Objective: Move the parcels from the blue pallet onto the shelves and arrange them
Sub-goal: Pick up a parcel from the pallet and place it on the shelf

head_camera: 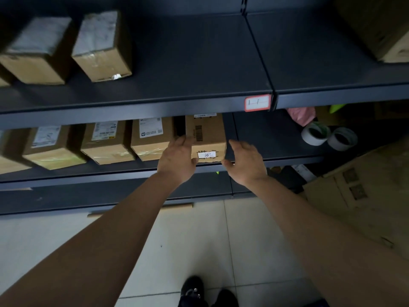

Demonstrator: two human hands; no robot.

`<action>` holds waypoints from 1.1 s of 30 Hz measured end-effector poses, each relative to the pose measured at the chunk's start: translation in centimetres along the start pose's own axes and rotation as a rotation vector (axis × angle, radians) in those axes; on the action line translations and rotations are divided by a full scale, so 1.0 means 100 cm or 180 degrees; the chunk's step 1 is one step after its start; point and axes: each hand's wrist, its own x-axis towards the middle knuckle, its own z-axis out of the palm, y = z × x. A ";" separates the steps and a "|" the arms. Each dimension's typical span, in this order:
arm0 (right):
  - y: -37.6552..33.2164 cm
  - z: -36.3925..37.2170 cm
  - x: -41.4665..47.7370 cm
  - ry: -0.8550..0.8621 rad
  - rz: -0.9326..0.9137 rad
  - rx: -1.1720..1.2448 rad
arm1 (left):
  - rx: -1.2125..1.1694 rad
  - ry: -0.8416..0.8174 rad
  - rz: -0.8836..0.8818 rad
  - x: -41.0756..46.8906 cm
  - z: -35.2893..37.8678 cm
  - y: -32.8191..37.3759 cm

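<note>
The parcel (205, 138) is set at the right end of the row on the middle shelf (276, 149), with a neighbouring parcel (150, 140) close by at its 9 o'clock. The left hand (177, 158) is pressed against its left face, fingers (183, 139) fairly straight in the gap. The right hand (245, 162) is held released at its 3 o'clock side, seemingly so the parcel can be squared into line.

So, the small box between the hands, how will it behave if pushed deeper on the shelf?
The box looks like stiff cardboard, so it should probably keep its shape. It sits flat on the smooth shelf, so it will likely slide, not roll. It looks small beside the left hand, so perhaps it is light.
</note>
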 end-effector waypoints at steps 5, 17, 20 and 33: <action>-0.004 -0.032 -0.051 -0.0004 -0.0009 -0.0442 | 0.0496 -0.0122 0.0282 -0.045 -0.040 0.025; -0.025 -0.116 -0.232 0.0171 0.0824 -0.0466 | 0.0767 -0.0395 0.1106 -0.173 -0.115 0.092; -0.026 -0.137 -0.285 0.0275 0.1014 -0.0485 | 0.0858 -0.0394 0.1325 -0.205 -0.130 0.115; 0.031 -0.190 -0.529 0.0625 0.2225 -0.0397 | 0.1059 -0.0425 0.2588 -0.337 -0.140 0.277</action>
